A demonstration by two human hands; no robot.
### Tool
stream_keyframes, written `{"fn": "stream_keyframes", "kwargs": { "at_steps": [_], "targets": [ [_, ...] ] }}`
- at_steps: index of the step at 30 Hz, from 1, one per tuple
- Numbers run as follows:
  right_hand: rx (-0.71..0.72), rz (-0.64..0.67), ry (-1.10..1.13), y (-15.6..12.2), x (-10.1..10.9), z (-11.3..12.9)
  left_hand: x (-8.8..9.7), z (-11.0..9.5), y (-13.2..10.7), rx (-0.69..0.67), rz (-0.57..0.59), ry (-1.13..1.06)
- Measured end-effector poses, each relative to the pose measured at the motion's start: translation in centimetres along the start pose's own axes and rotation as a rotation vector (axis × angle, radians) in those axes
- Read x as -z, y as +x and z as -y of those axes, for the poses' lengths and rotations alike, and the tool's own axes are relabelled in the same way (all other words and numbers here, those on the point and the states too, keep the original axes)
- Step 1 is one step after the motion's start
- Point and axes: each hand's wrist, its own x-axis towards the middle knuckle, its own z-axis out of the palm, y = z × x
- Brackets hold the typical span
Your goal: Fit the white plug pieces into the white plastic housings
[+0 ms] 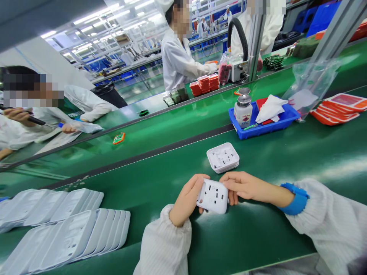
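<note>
A white plastic housing point(215, 196) with several small dark slots is held just above the green bench. My left hand point(187, 198) grips its left side, thumb along the top face and fingertips under the edge. At the upper right corner, my right hand point(239, 185) pinches the same housing, its other fingers curled behind. A blue wrist strap point(295, 198) circles my right wrist. Just beyond my hands lies a short stack of similar white housings point(223, 157), open side up.
Rows of nested white housings point(77, 236) lie at left. A blue tray point(266, 124) holds a dispenser bottle point(243, 109) and white cloth. Orange-rimmed parts point(338, 109) are stacked at right. Beyond the dark rail, a small orange-edged board point(119, 138) lies on the green belt; co-workers sit opposite.
</note>
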Motion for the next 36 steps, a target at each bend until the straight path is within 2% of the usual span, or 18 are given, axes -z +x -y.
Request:
{"fn": "stream_keyframes", "kwargs": {
  "at_steps": [3, 6, 12, 15, 18, 23, 28, 31, 36],
  "targets": [
    [0.040, 0.010, -0.022, -0.1, 0.0, -0.2, 0.2, -0.3, 0.0, 0.024, 0.005, -0.125],
    [0.059, -0.002, -0.044, -0.2, 0.0, -0.3, 0.4, -0.6, 0.0, 0.024, 0.064, -0.248],
    [0.017, 0.041, -0.029, -0.2, 0.0, -0.2, 0.6, -0.6, -0.1, 0.018, 0.145, -0.389],
    [-0.058, 0.068, -0.037, -0.5, -0.1, 0.3, 0.5, -0.5, -0.2, -0.015, 0.175, -0.414],
    [-0.111, 0.020, -0.161, -0.9, -0.5, 0.8, 0.4, -0.4, -0.4, -0.046, 0.245, -0.421],
    [-0.007, -0.053, -0.382, -1.2, -1.2, 1.6, 0.3, -0.3, -0.6, -0.139, 0.354, -0.397],
    [0.036, -0.059, -0.349, -1.3, -1.5, 2.0, 0.4, -0.2, -0.7, -0.206, 0.471, -0.291],
    [0.015, -0.065, -0.328, -1.3, -1.4, 1.8, 0.3, -0.2, -0.7, -0.207, 0.430, -0.157],
    [-0.033, -0.007, -0.227, -1.1, -0.9, 0.9, -0.3, -0.4, -1.0, -0.199, 0.231, 0.158]
  ]
}}
